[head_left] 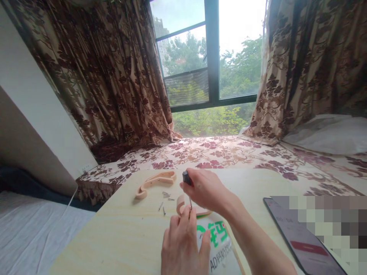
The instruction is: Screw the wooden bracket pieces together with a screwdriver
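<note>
My right hand (205, 191) is closed around the dark handle of a screwdriver (186, 178), its shaft pointing down. The tip meets a curved pinkish-tan piece (180, 206), at the fingertips of my left hand (183, 236). Those fingertips press on the curved piece, though what lies between them is too small to make out. Under the piece and my left hand is a white item with green and black lettering (219, 244). A second curved piece (156, 181) lies at the table's back left, and several small screws (164, 211) are scattered between the two pieces.
The pale wooden table (114, 229) has a phone (304, 236) at its right side. Beyond it are a floral-covered ledge (218, 152), patterned curtains (114, 76) and a window. A grey-white bedspread (37, 229) lies at the left.
</note>
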`<state>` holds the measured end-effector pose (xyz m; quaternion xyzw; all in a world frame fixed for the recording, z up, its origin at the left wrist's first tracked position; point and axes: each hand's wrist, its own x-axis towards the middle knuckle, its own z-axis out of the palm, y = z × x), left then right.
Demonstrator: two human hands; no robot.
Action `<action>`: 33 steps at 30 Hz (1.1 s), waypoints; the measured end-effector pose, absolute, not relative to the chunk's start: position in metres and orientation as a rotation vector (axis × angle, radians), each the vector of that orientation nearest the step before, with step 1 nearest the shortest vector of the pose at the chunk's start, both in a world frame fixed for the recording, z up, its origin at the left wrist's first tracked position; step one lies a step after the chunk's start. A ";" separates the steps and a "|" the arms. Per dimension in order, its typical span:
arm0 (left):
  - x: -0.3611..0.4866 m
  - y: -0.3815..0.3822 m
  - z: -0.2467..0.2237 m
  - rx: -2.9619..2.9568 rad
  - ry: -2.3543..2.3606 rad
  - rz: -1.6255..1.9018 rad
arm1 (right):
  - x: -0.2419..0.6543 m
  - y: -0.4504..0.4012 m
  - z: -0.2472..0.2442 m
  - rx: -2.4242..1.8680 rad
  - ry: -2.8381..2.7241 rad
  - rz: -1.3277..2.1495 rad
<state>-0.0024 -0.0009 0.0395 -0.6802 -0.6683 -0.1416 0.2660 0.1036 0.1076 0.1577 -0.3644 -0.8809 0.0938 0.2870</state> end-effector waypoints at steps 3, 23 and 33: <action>-0.003 -0.002 0.046 -1.919 -1.892 -0.339 | 0.105 0.115 0.156 -0.987 -2.317 0.341; 0.028 -0.007 0.063 -1.722 -2.038 -0.357 | 0.116 0.116 0.159 -0.875 -2.338 0.491; 0.028 -0.005 0.063 -1.743 -2.111 -0.372 | 0.111 0.115 0.157 -0.838 -2.348 0.470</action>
